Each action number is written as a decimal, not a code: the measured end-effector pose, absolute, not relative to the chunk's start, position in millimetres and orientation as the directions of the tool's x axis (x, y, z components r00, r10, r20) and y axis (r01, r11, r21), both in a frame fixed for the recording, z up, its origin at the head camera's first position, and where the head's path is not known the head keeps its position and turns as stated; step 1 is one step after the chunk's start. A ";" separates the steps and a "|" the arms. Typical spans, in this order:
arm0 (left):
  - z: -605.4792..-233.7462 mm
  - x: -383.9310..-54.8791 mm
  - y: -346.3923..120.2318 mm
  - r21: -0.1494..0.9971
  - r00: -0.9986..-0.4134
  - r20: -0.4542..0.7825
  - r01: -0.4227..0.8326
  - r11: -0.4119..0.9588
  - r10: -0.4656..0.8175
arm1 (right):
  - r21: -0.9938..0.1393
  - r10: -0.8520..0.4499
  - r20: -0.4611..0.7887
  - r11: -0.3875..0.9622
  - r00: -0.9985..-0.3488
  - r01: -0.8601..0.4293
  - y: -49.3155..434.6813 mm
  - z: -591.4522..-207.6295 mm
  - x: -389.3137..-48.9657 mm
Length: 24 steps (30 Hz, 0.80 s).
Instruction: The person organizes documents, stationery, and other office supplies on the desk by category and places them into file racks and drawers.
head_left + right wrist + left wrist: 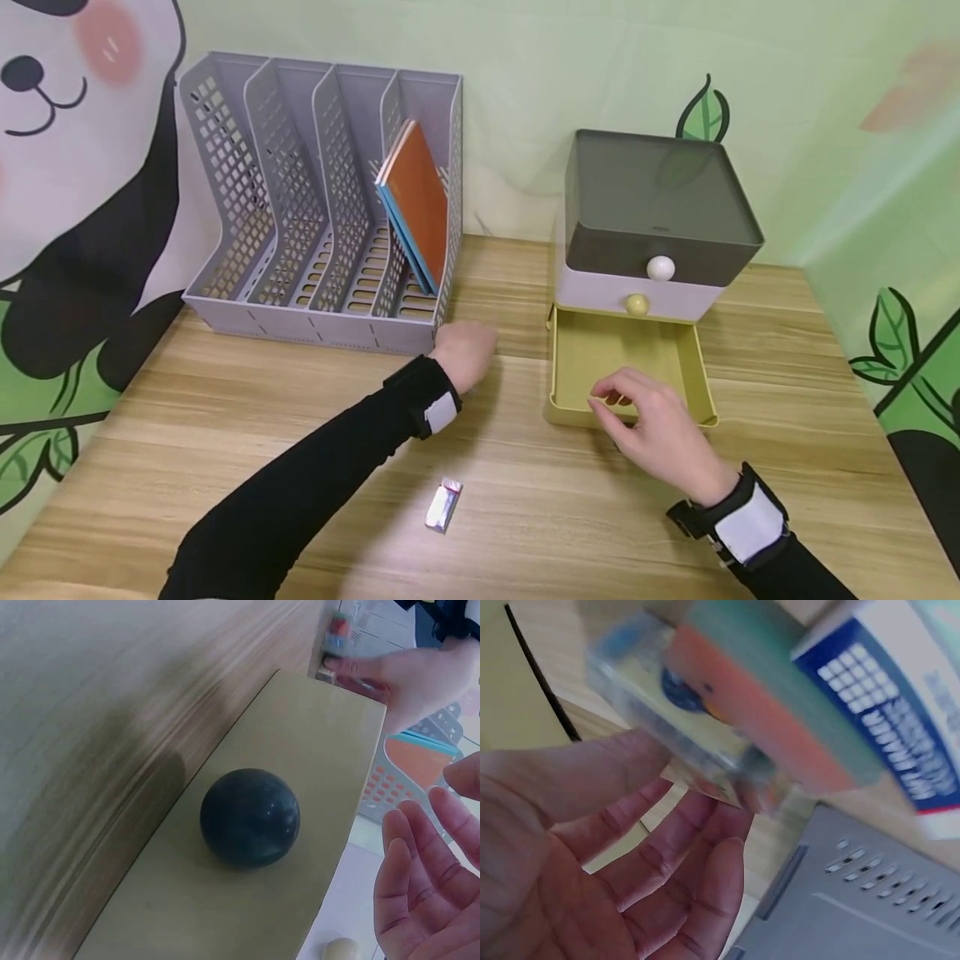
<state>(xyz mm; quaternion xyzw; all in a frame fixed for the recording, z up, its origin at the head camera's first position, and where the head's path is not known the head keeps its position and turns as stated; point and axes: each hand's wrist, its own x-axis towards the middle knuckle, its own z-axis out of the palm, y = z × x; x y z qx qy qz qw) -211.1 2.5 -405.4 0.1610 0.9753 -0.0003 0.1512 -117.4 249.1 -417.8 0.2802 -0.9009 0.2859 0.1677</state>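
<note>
In the head view my left hand [467, 354] is beside the right front corner of the grey file rack [315, 321], and what it holds is hidden there. The left wrist view shows its thumb and fingers pinching a small yellowish block with a clear, shiny cover [694, 712], slightly blurred. Close by are a green-and-orange block [772, 690] and a blue-and-white eraser [889, 712]. My right hand [660, 425], fingers loosely bent and holding nothing, hovers over the front edge of the pulled-out yellow drawer [585, 354]. The drawer's dark round knob [250, 817] shows in the right wrist view.
A small silvery wrapped block [444, 505] lies on the wooden table [540, 517]. Orange and blue thin books [416, 200] lean in the rack's rightmost slot. Above the drawer sit a white drawer [600, 289] and a dark grey one [667, 192].
</note>
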 end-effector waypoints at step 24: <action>-408.0 -181.5 -19.0 0.472 -0.871 -0.130 0.366 0.802 0.473 | -0.707 -0.271 0.281 0.590 -0.921 -0.390 235.3 -414.5 -120.0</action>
